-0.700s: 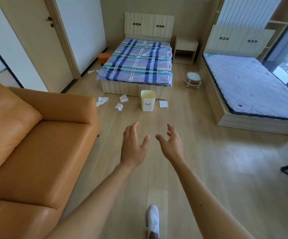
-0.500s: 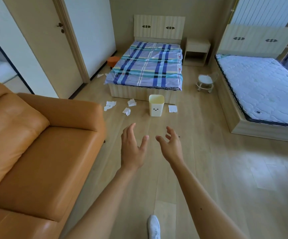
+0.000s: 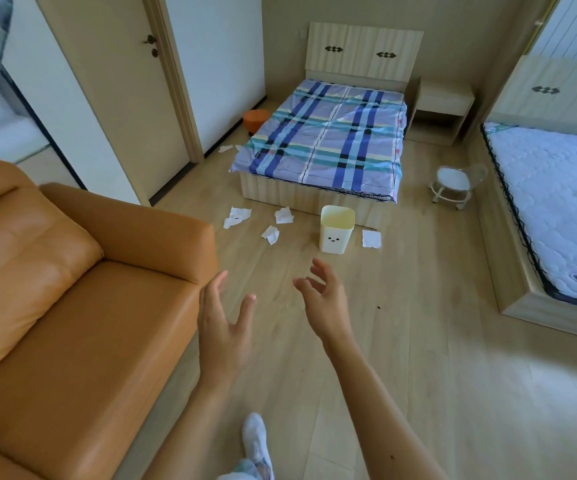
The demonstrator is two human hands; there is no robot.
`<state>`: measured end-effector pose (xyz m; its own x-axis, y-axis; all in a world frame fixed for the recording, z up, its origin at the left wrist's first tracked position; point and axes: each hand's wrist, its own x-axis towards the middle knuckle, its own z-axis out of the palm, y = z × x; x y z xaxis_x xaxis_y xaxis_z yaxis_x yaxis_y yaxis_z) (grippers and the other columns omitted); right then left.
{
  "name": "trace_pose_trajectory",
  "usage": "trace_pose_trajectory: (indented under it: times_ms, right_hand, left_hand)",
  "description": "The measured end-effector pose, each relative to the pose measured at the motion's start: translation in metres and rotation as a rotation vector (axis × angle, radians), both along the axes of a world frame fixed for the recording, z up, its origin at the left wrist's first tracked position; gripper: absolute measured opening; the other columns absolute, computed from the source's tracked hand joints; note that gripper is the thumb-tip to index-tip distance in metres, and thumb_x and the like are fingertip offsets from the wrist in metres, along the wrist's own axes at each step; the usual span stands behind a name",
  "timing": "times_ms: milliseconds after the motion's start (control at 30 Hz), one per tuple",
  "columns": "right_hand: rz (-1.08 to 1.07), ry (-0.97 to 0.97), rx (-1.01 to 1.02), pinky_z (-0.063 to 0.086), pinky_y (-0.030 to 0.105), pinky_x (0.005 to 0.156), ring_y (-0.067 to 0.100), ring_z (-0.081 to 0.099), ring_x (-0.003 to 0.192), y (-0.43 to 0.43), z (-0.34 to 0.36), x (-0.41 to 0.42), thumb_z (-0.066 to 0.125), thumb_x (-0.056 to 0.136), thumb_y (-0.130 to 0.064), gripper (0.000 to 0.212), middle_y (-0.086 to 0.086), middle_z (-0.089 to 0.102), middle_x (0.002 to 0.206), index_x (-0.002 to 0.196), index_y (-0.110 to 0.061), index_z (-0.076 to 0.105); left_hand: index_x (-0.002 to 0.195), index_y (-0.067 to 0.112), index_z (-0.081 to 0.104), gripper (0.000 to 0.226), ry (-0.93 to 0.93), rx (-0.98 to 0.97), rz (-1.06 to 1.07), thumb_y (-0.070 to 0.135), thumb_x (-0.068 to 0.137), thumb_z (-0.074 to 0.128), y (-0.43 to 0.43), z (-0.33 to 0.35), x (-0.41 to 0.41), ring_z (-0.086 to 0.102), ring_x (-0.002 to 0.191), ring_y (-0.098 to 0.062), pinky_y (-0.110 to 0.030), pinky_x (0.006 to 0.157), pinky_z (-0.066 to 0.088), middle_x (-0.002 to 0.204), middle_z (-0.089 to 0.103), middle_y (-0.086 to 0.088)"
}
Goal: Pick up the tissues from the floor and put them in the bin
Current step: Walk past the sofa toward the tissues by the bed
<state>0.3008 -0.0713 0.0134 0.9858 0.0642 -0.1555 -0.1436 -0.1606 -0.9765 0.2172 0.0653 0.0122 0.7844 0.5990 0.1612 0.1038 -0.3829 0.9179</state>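
Note:
A pale yellow bin (image 3: 336, 229) with a small face on it stands upright on the wood floor at the foot of the plaid bed. Crumpled white tissues lie around it: one (image 3: 371, 238) just right of the bin, one (image 3: 271, 234) and another (image 3: 283, 215) to its left, a larger one (image 3: 236, 217) further left. More scraps (image 3: 228, 148) lie by the door. My left hand (image 3: 223, 325) and my right hand (image 3: 325, 299) are held out in front of me, both empty with fingers spread, well short of the bin.
An orange leather sofa (image 3: 72, 306) fills the left side, its arm close to my left hand. A plaid bed (image 3: 325, 140), a bare mattress bed (image 3: 557, 209) on the right, a small white stool (image 3: 453, 185) and an orange stool (image 3: 256, 120) stand beyond. My white shoe (image 3: 256, 441) is on the floor.
The view has moved forward and swung left, so the bin and tissues look nearer. Both hands stay empty; the left has drifted down and left, widening the gap between them.

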Motion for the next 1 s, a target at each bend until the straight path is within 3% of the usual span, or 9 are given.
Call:
trace_pose_trajectory:
  times_ms: [367,567,733,900,1000]
  right_hand:
    - [0.075,0.027,-0.035,0.048,0.026,0.094,0.008,0.058,0.122,0.088,-0.009,0.196,0.066,0.090,-0.029,0.056,-0.007,0.055,0.141,0.143,-0.028,0.047]
    - [0.033,0.024,-0.024,0.049,0.027,0.095,0.007,0.060,0.118,0.132,0.002,0.308,0.067,0.090,-0.030,0.054,-0.011,0.057,0.133,0.141,-0.028,0.049]
    - [0.045,0.056,0.007,0.047,0.017,0.083,0.004,0.061,0.112,0.168,-0.005,0.399,0.066,0.091,-0.025,0.044,-0.015,0.060,0.119,0.134,-0.030,0.053]
    - [0.131,0.085,-0.008,0.047,0.014,0.071,-0.003,0.061,0.105,0.215,-0.027,0.501,0.065,0.091,-0.026,0.050,-0.007,0.059,0.129,0.139,-0.026,0.051]
    - [0.193,0.078,0.007,0.049,0.017,0.077,-0.008,0.059,0.101,0.248,-0.035,0.582,0.065,0.090,-0.027,0.053,-0.006,0.058,0.131,0.141,-0.026,0.050]
  left_hand:
    - [0.137,0.016,0.052,0.045,-0.010,-0.121,0.008,0.023,0.094,0.064,0.077,-0.018,0.195,0.051,0.132,-0.007,-0.042,0.113,0.042,0.140,0.057,0.007]
    - [0.137,0.022,0.051,0.048,-0.019,-0.107,-0.023,0.034,0.092,0.062,0.133,0.001,0.325,0.051,0.132,-0.006,-0.041,0.113,0.042,0.140,0.056,0.012]
    - [0.136,0.022,0.052,0.047,-0.014,-0.125,-0.024,0.033,0.092,0.061,0.166,-0.001,0.412,0.051,0.131,-0.001,-0.039,0.113,0.043,0.139,0.057,0.013]
    - [0.133,0.025,0.055,0.040,0.057,-0.135,0.021,0.028,0.095,0.063,0.193,-0.023,0.498,0.054,0.123,0.005,-0.033,0.111,0.044,0.126,0.059,0.025]
    - [0.131,0.024,0.057,0.038,0.061,-0.124,0.061,0.024,0.095,0.064,0.215,-0.027,0.568,0.055,0.122,0.002,-0.033,0.110,0.044,0.122,0.057,0.029]
